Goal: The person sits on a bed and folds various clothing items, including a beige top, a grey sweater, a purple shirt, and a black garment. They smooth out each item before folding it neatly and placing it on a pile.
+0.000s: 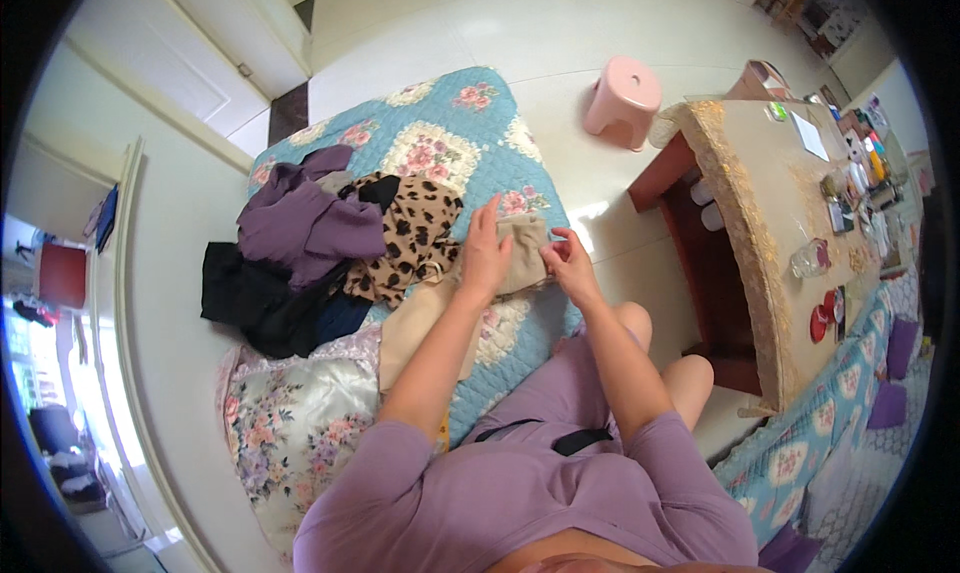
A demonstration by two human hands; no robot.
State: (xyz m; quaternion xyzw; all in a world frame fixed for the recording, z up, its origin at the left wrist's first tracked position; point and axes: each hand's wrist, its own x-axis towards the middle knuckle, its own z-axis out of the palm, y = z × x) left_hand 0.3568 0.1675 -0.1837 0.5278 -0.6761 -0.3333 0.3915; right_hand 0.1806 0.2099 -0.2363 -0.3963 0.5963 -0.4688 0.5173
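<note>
A beige folded garment (525,254) lies on the blue floral quilted cover (517,175) in front of me. My left hand (486,252) rests flat over its left part, fingers extended. My right hand (570,261) is at its right edge, thumb and fingertips touching or nearly touching the cloth; whether it pinches it is unclear. Left of my left hand lies a leopard-print garment (420,220), beside a heap with a purple garment (307,213) and black clothing (247,295). Another cream-coloured cloth (412,333) lies under my left forearm.
A floral satin pillow (300,430) lies at the lower left, near the white wall (172,288). A pink plastic stool (626,96) stands on the tiled floor. On the right, a table with a gold-edged cloth (757,235) holds a glass jar (810,258) and small items.
</note>
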